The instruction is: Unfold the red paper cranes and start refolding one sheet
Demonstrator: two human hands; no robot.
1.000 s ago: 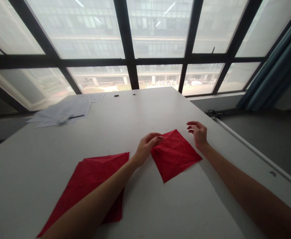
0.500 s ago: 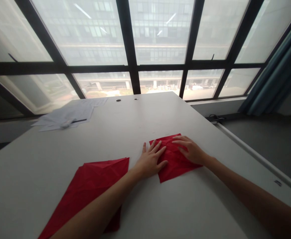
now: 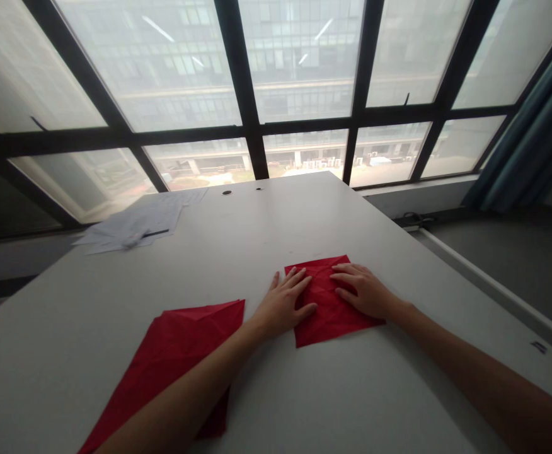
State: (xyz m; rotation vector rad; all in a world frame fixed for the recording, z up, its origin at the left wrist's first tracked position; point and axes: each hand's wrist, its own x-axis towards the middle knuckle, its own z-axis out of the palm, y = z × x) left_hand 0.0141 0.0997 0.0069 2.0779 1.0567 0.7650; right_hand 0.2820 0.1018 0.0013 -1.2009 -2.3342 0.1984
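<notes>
Open and outspread on a small red cloth [image 3: 324, 306]

Has the small cloth flat on a white desk [image 3: 266, 397], at five o'clock from the middle of the view, creased, with corners toward about ten, one, four and seven. Rests the left hand [image 3: 283, 308] at the cloth's nine o'clock edge, open, with spread fingers pointing toward one, thumb and most fingertips on the red and the little finger just beside the ten o'clock corner. Rests the right hand [image 3: 365, 291] on the three o'clock side, also open, with parted, slightly curved fingers pointing toward ten. Leaves a strip of red showing between the two hands.

Passes the left forearm [image 3: 186, 391] over a larger red cloth [image 3: 176, 340] at seven o'clock, also creased and lying on the desk, well apart from the small one, partly hidden under the arm.

Has loose white papers [image 3: 125, 221] overlapping at nine o'clock, with a dark pen-like stick [image 3: 157, 232] on top, and a round dark hole [image 3: 227, 192] in the desk at ten. Faces dark-framed windows [image 3: 253, 148] at twelve, with a building [image 3: 285, 63] beyond the glass. Has a blue curtain [image 3: 522, 132] hanging at two, and dark cables [image 3: 418, 219] at three, past the desk's edge.
</notes>
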